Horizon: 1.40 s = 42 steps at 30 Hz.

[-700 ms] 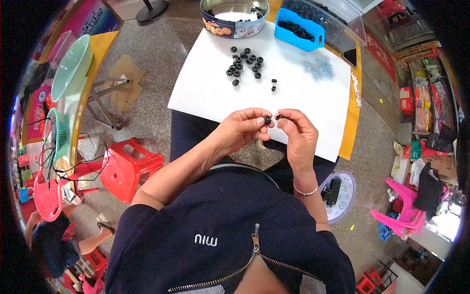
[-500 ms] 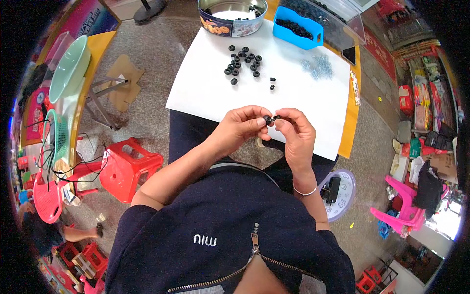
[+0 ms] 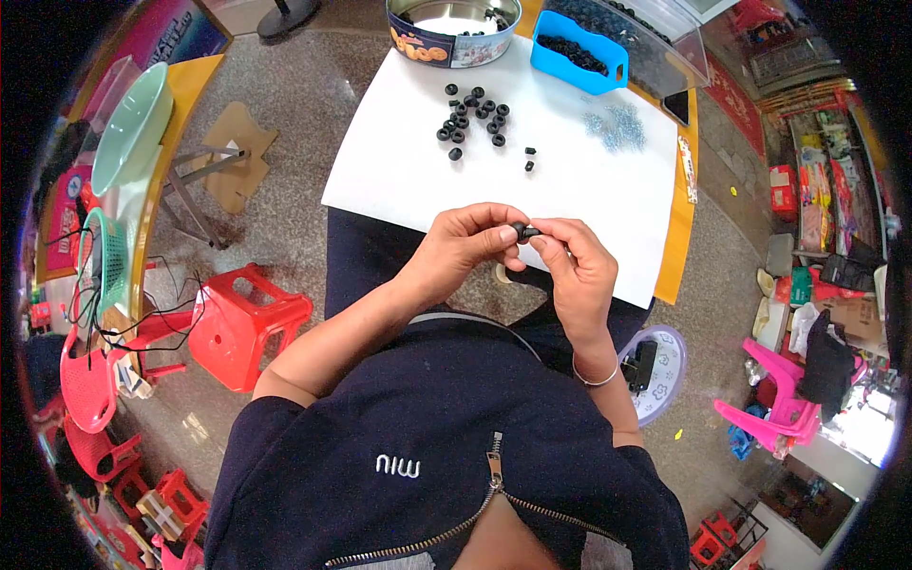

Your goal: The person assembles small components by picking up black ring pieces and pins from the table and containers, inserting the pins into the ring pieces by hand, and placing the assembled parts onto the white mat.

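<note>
My left hand pinches a small round black piece between thumb and fingertips, just past the table's near edge. My right hand grips a smaller black piece whose end meets the round one; the fingers cover much of both. Beyond my hands, several black ring-like pieces with holes lie loosely grouped on the white tabletop sheet. Two small black pieces lie apart, to their right. Farther right is a scatter of tiny clear bluish bits.
At the far edge stand a round tin with black parts and a blue plastic basket full of small black pieces. A phone lies at the right edge. Red stool on the left; pale purple basin near my right arm.
My right fingers have brought the smaller piece against the round one and closed further over it. My left hand has barely moved. At the far left, a person's leg has gone out of view.
</note>
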Motion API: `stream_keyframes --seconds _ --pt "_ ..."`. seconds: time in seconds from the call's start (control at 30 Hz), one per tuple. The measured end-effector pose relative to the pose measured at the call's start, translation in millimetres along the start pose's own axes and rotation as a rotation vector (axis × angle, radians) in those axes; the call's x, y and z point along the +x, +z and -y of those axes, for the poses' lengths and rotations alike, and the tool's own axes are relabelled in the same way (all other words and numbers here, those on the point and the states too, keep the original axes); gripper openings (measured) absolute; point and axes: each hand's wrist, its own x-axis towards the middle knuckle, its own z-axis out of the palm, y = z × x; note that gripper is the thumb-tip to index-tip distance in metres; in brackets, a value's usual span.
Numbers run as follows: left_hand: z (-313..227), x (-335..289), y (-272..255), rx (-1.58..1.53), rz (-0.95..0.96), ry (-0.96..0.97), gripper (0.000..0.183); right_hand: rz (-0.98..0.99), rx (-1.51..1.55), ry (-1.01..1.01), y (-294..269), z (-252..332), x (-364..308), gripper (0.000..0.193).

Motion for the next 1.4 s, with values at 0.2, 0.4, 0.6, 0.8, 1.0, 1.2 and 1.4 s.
stream_keyframes --seconds 0.2,0.4,0.6,0.8,1.0,1.2,1.4 --pt "0 -3 2 0.033 -0.007 0.019 0.023 -0.016 -0.063 0.015 1 6 -1 0.013" --pt "1 -6 6 0.203 -0.051 0.130 0.023 -0.064 -0.240 -0.141 8 8 -4 0.011" --pt "-2 -6 5 0.273 -0.053 0.156 0.021 -0.041 -0.335 -0.277 7 7 -1 0.013" --pt "-6 -3 4 0.376 -0.033 0.169 0.019 -0.015 -0.480 -0.512 3 -3 2 0.016" --pt "-8 0 5 0.127 -0.042 -0.037 0.022 0.065 -0.529 -0.579 -1 -8 5 0.016" --pt "-10 5 -3 0.113 0.101 -0.252 0.028 0.138 -0.555 -0.555 -3 -16 -2 0.021" --pt "-4 5 -6 -0.008 0.095 -0.331 0.027 0.231 -0.311 -0.284 -8 -14 -2 0.022"
